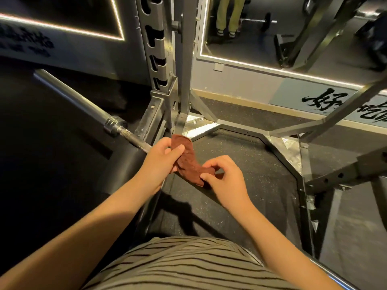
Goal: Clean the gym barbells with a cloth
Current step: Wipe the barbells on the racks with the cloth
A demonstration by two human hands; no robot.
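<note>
A small brown cloth (187,162) hangs stretched between both hands, in front of me at chest height. My left hand (161,160) grips its upper end, with the thumb laid over the fabric. My right hand (224,176) pinches its lower end between thumb and fingers. A steel barbell (83,107) runs from the upper left down toward my left hand; its collar (114,124) and a thinner dusty shaft section lie just left of that hand. The bar's near part is hidden behind my left hand and arm.
A grey power rack upright (159,59) with hook slots stands just behind the cloth. Its steel base frame (278,143) borders a black rubber floor. A wall mirror (293,34) shows a person's legs and another barbell. A rack arm (345,174) juts in at right.
</note>
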